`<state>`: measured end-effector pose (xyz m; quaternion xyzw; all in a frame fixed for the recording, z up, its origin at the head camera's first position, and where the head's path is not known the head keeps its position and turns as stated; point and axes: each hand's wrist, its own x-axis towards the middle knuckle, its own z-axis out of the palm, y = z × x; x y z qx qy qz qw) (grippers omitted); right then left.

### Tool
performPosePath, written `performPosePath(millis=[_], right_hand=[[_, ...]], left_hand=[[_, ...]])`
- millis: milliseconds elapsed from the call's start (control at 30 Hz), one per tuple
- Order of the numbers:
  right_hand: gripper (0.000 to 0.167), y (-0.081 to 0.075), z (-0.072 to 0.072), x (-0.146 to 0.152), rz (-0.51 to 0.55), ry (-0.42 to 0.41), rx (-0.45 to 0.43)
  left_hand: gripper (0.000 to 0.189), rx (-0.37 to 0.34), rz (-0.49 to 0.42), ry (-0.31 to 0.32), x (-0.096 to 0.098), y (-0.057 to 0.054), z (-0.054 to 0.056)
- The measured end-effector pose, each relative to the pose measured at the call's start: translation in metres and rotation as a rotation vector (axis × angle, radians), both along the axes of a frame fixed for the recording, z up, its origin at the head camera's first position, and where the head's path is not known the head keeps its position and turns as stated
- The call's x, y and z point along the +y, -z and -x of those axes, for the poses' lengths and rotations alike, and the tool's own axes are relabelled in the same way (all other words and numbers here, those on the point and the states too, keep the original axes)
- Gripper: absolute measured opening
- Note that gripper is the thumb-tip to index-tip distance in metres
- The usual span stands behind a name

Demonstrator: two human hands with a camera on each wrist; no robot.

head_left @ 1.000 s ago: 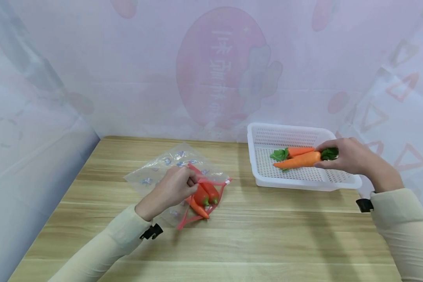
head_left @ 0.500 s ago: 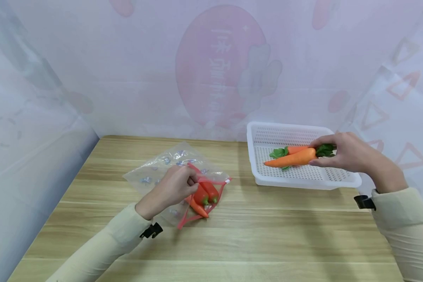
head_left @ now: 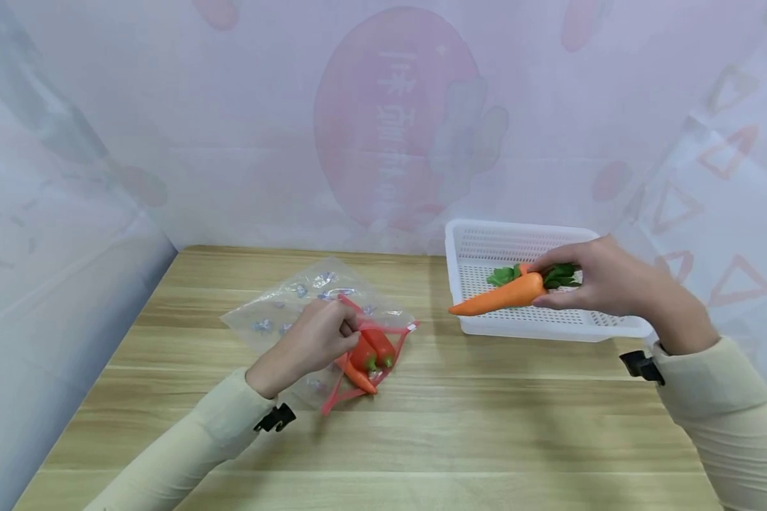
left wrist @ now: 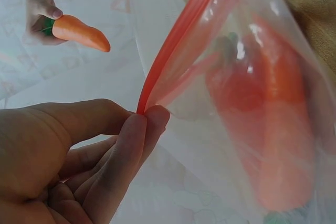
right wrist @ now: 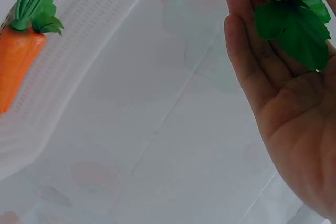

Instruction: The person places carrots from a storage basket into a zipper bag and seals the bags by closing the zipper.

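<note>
My left hand (head_left: 309,344) pinches the red zip edge of a clear zip bag (head_left: 275,301) lying on the table. In the left wrist view, thumb and fingertips hold that edge raised. Two red peppers (head_left: 383,346) with green stems lie in the bag, beside a slim orange-red piece (head_left: 361,380) with a pointed tip at the mouth. My right hand (head_left: 613,280) grips a carrot (head_left: 501,295) by its leafy end, above the white basket. The carrot's tip points left, past the basket's near-left rim. Another carrot (right wrist: 18,61) stays in the basket, partly hidden in the head view.
The white perforated basket (head_left: 524,331) stands at the back right of the wooden table (head_left: 434,426), close to the printed backdrop (head_left: 249,184). Bare wood lies between bag and basket. Cloth walls stand at both sides.
My right hand has lifted the carrot and carried it left, its tip passing from inside the basket to beyond its left rim. My left hand and the bag stay put.
</note>
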<state>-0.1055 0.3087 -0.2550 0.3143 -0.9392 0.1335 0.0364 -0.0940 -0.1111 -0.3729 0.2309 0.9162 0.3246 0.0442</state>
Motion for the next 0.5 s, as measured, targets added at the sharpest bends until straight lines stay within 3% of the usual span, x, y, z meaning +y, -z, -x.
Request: performPosePath(millis=[200, 500], right_hand=[[0.027, 0.005, -0.001, -0.019, 0.023, -0.05, -0.049], [0.024, 0.016, -0.005, -0.037, 0.001, -0.077, -0.049]], left_hand=[[0.013, -0.006, 0.012, -0.006, 0.0, 0.0, 0.0], [0.014, -0.001, 0.007, 0.002, -0.001, -0.002, -0.001]])
